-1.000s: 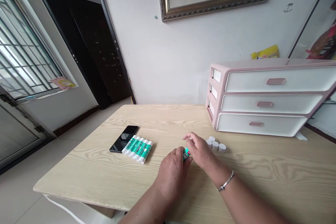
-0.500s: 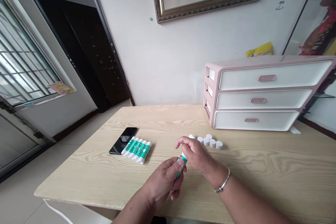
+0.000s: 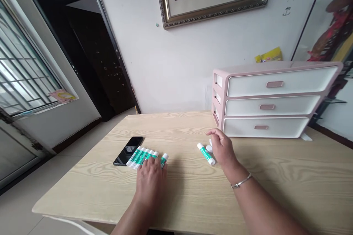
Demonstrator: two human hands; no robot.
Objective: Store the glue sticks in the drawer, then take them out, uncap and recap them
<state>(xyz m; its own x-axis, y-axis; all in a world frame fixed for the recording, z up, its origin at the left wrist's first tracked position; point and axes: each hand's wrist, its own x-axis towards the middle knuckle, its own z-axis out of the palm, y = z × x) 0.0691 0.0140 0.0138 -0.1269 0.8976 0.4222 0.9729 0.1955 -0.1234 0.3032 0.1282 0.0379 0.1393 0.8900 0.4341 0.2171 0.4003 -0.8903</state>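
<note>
My left hand [image 3: 150, 176] is lowered over the near ends of a row of green-and-white glue sticks [image 3: 139, 156]. A single glue stick [image 3: 164, 158] stands out at the row's right side, its lower end hidden between my left thumb and fingers. Off to the right, my right hand [image 3: 224, 148] is held with curled fingers above some small round white caps [image 3: 209, 148], most of which it covers. Whether it grips a cap is hidden. Another glue stick [image 3: 205, 153] lies tilted on the table just left of that hand.
A black phone [image 3: 128, 150] lies against the row's left side. At the back right of the wooden table [image 3: 176, 198] stands a pink-and-white drawer unit [image 3: 270, 106]. A yellow packet [image 3: 268, 55] shows behind its top.
My left hand has gone left and down with the glue stick, to the row's right end. My right hand has left that stick and moved right, over the caps. The view has shifted slightly.
</note>
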